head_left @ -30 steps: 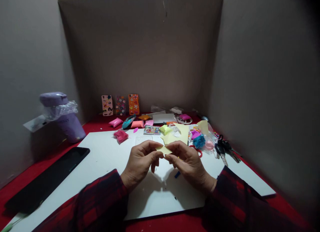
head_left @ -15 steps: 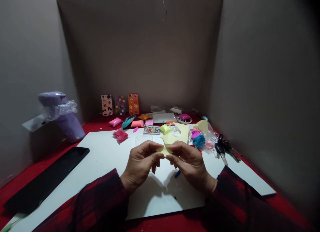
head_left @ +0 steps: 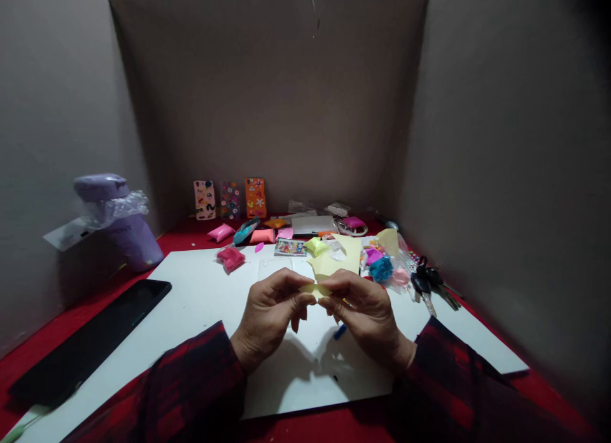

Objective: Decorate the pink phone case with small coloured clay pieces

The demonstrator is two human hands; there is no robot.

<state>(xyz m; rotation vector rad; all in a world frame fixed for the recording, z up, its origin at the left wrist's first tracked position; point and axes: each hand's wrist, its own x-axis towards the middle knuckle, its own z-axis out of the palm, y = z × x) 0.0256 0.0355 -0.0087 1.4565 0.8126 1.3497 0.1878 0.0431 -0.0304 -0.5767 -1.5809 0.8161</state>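
A small piece of pale yellow paper (head_left: 315, 291) is pinched between both hands above the white board (head_left: 210, 316). My left hand (head_left: 273, 316) grips its left end between thumb and fingers. At the other end, my right hand (head_left: 365, 316) holds it in the same kind of pinch. The piece looks folded or curved, narrow from top to bottom. Just beyond the hands lies a larger yellow paper sheet (head_left: 351, 255) with cut-out edges. A clear phone case (head_left: 274, 265) lies partly hidden behind my left hand. Below my right hand a blue object (head_left: 340, 331) shows in part.
A black phone (head_left: 95, 341) and a purple bottle-like object (head_left: 133, 239) are at left. Keys (head_left: 424, 287) and a blue clay lump (head_left: 380, 269) lie at right. Three decorated phone cases (head_left: 255, 198) stand at the back, near packets of coloured clay (head_left: 230, 258).
The small yellow paper looks narrower, its lower part folded or tilted out of sight. Both hands keep their pinch and have hardly moved.
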